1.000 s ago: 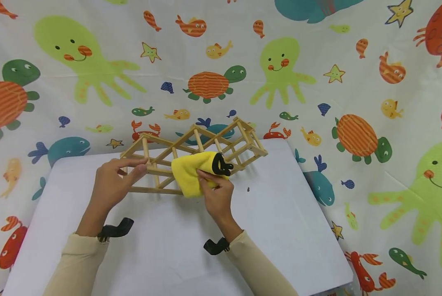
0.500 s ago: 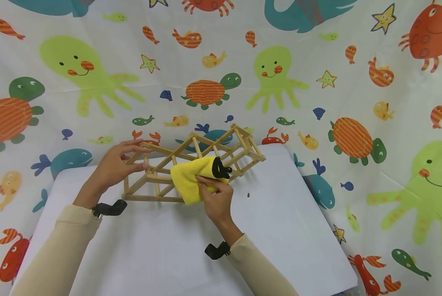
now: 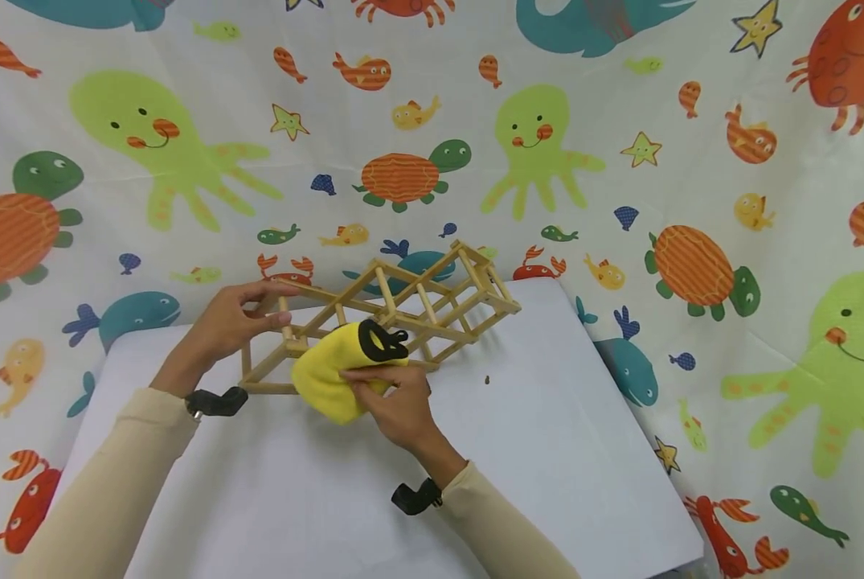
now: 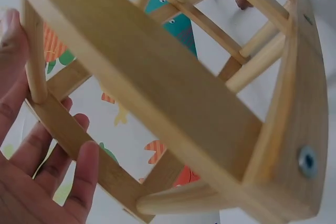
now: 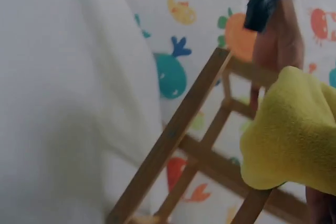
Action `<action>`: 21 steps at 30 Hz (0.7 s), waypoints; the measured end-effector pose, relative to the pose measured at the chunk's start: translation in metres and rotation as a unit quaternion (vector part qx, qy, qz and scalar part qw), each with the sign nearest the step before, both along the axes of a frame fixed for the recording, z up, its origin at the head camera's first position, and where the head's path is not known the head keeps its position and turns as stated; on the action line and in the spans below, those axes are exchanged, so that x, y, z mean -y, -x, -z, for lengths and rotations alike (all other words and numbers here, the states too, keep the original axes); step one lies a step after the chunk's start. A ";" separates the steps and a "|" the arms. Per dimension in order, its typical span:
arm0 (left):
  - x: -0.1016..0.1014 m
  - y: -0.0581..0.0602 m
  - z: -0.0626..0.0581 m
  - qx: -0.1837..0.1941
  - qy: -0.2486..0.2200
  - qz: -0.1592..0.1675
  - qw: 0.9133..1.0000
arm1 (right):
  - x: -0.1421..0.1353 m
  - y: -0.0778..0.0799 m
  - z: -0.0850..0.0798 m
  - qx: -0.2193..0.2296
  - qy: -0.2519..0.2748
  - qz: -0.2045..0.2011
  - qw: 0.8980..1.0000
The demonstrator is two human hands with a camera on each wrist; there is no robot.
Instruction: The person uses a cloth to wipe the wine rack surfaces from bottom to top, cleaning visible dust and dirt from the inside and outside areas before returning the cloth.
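A light wooden rack (image 3: 419,301) of crossed slats and round dowels stands at the back of the white table. My left hand (image 3: 225,326) grips its left end; in the left wrist view the fingers (image 4: 86,177) curl behind a slat beside an upright dowel. My right hand (image 3: 399,402) pinches a yellow cloth (image 3: 330,378) with a black trimmed edge and loop. In the head view the cloth lies against the rack's lower front left part and hides some slats. The right wrist view shows the cloth (image 5: 291,135) over a slat, with the right hand mostly out of sight.
The white tabletop (image 3: 547,450) extends in front of the rack and to its right. A small brown speck (image 3: 486,379) lies right of the rack. Behind the table hangs a curtain (image 3: 432,104) printed with sea animals.
My left hand has shifted up onto the rack's left end and taken hold of it. My right hand has moved the yellow cloth leftward and down along the rack. The head view has tilted slightly upward.
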State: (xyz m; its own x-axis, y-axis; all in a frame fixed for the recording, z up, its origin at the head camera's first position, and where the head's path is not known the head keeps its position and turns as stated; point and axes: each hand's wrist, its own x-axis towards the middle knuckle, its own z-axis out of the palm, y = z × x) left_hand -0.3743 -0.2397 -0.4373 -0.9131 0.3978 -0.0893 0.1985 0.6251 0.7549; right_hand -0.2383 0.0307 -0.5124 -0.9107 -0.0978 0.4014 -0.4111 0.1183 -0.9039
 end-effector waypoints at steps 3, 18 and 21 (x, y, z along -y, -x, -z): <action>0.000 0.003 -0.002 0.002 0.013 0.000 1.000 | 0.018 0.006 -0.012 -0.031 0.017 -0.022 0.999; 0.000 0.007 -0.008 0.007 0.035 0.012 0.999 | 0.006 0.001 0.035 0.094 -0.029 0.187 0.977; 0.001 0.008 -0.006 0.011 0.029 0.011 0.999 | 0.003 -0.003 0.033 0.056 -0.001 0.188 0.981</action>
State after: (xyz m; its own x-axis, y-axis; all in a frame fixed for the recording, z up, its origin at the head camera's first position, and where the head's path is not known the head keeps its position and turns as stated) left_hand -0.3820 -0.2410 -0.4309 -0.9014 0.4121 -0.1331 0.1964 0.6629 0.7225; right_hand -0.2348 0.0275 -0.5450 -0.9209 0.2519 0.2974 -0.2368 0.2445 -0.9403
